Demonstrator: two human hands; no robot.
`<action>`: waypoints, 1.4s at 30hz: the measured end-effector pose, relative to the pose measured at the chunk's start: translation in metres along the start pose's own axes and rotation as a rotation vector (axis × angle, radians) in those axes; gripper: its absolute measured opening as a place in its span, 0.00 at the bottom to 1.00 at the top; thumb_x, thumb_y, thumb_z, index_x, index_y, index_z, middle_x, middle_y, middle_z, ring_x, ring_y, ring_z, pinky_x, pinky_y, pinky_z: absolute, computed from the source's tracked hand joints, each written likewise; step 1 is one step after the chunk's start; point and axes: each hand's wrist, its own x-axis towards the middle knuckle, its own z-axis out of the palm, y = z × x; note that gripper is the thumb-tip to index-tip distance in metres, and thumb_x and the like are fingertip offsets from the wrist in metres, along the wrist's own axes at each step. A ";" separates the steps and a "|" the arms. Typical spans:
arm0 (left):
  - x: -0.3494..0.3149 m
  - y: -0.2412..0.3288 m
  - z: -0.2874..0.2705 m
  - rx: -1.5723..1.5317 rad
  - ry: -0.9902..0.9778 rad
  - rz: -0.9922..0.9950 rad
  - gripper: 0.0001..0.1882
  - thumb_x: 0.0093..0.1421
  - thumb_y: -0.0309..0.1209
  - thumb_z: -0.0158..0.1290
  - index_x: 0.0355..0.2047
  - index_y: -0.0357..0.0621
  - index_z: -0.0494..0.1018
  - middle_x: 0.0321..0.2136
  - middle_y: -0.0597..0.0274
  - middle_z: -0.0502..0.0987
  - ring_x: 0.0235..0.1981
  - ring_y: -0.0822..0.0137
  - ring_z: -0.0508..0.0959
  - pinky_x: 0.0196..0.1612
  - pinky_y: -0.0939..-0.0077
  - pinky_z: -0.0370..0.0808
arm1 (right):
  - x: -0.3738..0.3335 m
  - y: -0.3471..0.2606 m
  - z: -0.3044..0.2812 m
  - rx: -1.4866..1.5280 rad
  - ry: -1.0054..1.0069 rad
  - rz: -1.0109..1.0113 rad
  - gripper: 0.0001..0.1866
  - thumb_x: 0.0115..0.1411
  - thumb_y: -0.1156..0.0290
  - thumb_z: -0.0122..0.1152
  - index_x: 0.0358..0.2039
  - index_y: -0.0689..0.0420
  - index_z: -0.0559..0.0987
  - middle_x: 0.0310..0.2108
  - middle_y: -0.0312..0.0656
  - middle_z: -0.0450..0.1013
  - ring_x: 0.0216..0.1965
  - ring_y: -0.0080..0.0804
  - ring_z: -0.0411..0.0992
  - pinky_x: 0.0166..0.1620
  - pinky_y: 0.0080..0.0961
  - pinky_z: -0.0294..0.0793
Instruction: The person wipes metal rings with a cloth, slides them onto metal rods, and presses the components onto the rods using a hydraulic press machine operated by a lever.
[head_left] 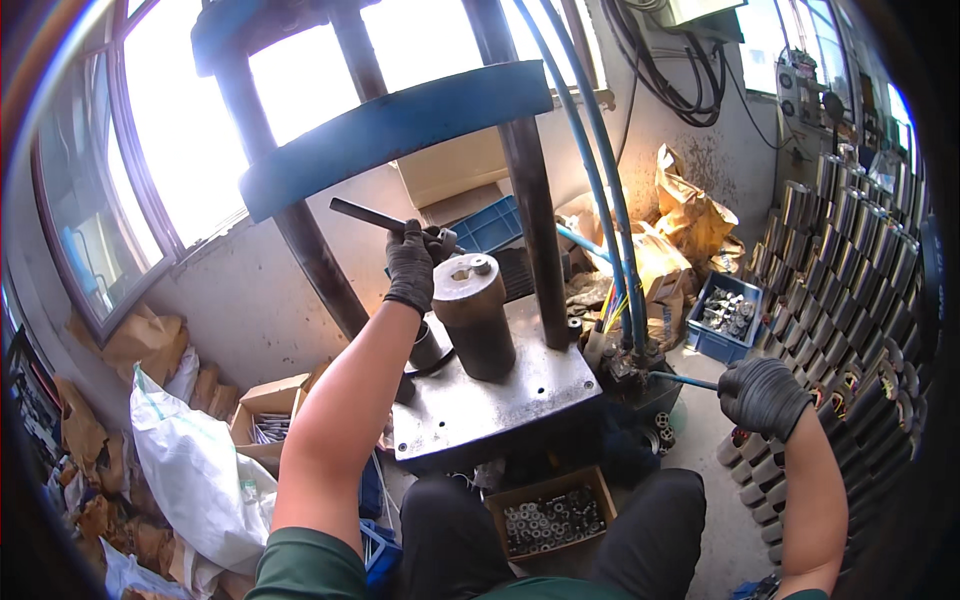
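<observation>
The dark bar (364, 213) sits tilted near the top of the cylinder (474, 325), gripped in the left hand's (408, 268) fingers. The right hand's (765, 398) fingers wrap the lever (690, 380); moved too soon, it might lower the blue beam (400, 130), pinching the left.

The bench (490, 418) is a thick grey metal slab, its top scuffed and pierced by small holes, including ones near its corners at 8 and 3 o'clock. Just off its middle, toward 12 o'clock, stands a heavy, upright, dark-sided cylinder (478, 335); a shorter dark cup (425, 348) is close by at 10 o'clock. A dark column (543, 250) rises at 1 o'clock.

From the bench, the grey floor (697, 432) bears a blue crate (717, 345) of metal parts at 2 o'clock and stacked metal cylinders (835, 290) at 3 o'clock.
</observation>
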 end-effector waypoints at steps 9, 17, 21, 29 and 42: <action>0.023 -0.008 0.017 0.092 -0.200 -0.089 0.09 0.75 0.33 0.46 0.45 0.39 0.65 0.28 0.49 0.76 0.25 0.51 0.83 0.28 0.57 0.88 | 0.000 -0.007 -0.013 0.179 -0.066 0.108 0.16 0.54 0.57 0.60 0.27 0.55 0.86 0.27 0.46 0.79 0.33 0.48 0.78 0.40 0.44 0.77; 0.022 -0.013 0.026 0.086 -0.298 -0.150 0.10 0.74 0.33 0.48 0.47 0.39 0.64 0.32 0.48 0.76 0.27 0.55 0.82 0.31 0.59 0.89 | 0.002 -0.002 -0.007 0.121 -0.018 0.048 0.15 0.53 0.59 0.59 0.25 0.58 0.85 0.26 0.49 0.78 0.31 0.50 0.78 0.39 0.42 0.78; 0.025 -0.017 0.027 0.149 -0.345 -0.124 0.11 0.74 0.34 0.49 0.47 0.39 0.65 0.32 0.50 0.74 0.28 0.58 0.80 0.34 0.60 0.89 | 0.004 -0.005 -0.013 0.116 -0.083 0.081 0.16 0.52 0.57 0.60 0.26 0.58 0.86 0.26 0.49 0.78 0.31 0.50 0.78 0.39 0.43 0.78; 0.019 -0.011 0.038 0.209 -0.425 -0.092 0.10 0.74 0.35 0.49 0.47 0.42 0.65 0.29 0.57 0.74 0.27 0.65 0.78 0.29 0.66 0.85 | 0.003 -0.014 -0.014 0.235 -0.007 0.113 0.20 0.54 0.55 0.63 0.39 0.58 0.86 0.33 0.50 0.81 0.39 0.50 0.79 0.45 0.43 0.77; 0.043 -0.053 0.038 0.377 -0.411 0.116 0.07 0.75 0.33 0.48 0.46 0.45 0.64 0.24 0.61 0.68 0.22 0.70 0.72 0.22 0.69 0.76 | 0.013 -0.042 -0.022 0.250 -0.173 0.157 0.21 0.56 0.57 0.64 0.43 0.59 0.84 0.35 0.54 0.81 0.40 0.50 0.80 0.47 0.41 0.78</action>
